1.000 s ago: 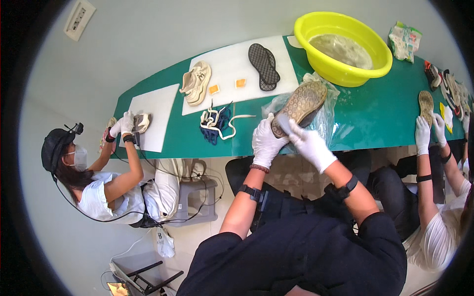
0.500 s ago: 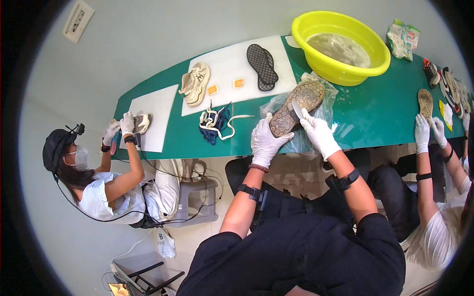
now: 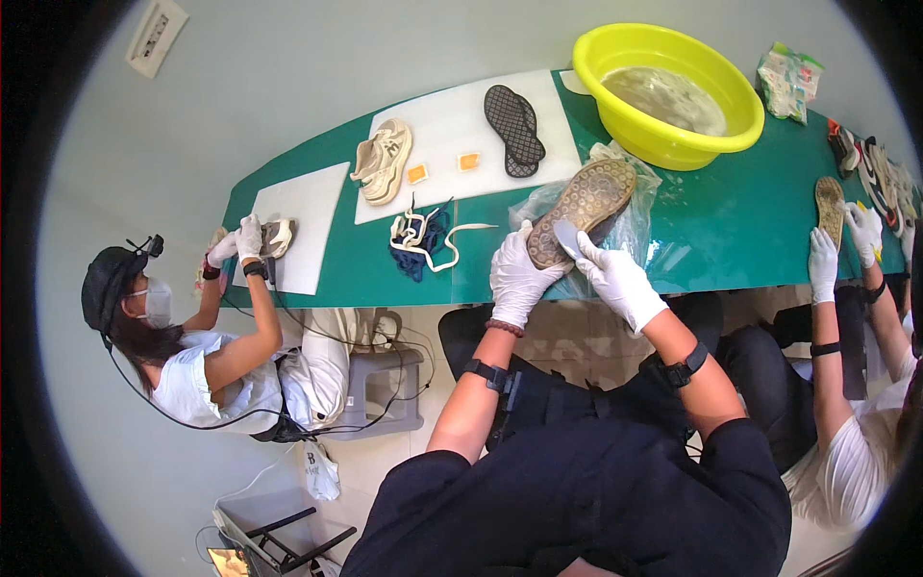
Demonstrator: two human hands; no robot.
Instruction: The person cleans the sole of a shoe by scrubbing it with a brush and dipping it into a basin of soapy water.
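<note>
A dirty shoe (image 3: 588, 197) lies sole up over a clear plastic bag (image 3: 630, 231) on the green table (image 3: 731, 231). My left hand (image 3: 519, 277), in a white glove, grips the shoe at its heel end. My right hand (image 3: 615, 279), also gloved, pinches a small flat grey piece (image 3: 565, 236) pressed against the sole's near edge. Both forearms wear dark wristbands.
A yellow basin (image 3: 663, 91) of murky water stands behind the shoe. White sheets hold a black insole (image 3: 514, 130), a beige sneaker (image 3: 383, 159) and two small orange pads. Tangled laces (image 3: 423, 234) lie to the left. Seated people work at both table ends.
The shoe has come down from tilted up in the air to lying flatter over the bag. My right hand has shifted from the shoe's side to the sole's near edge.
</note>
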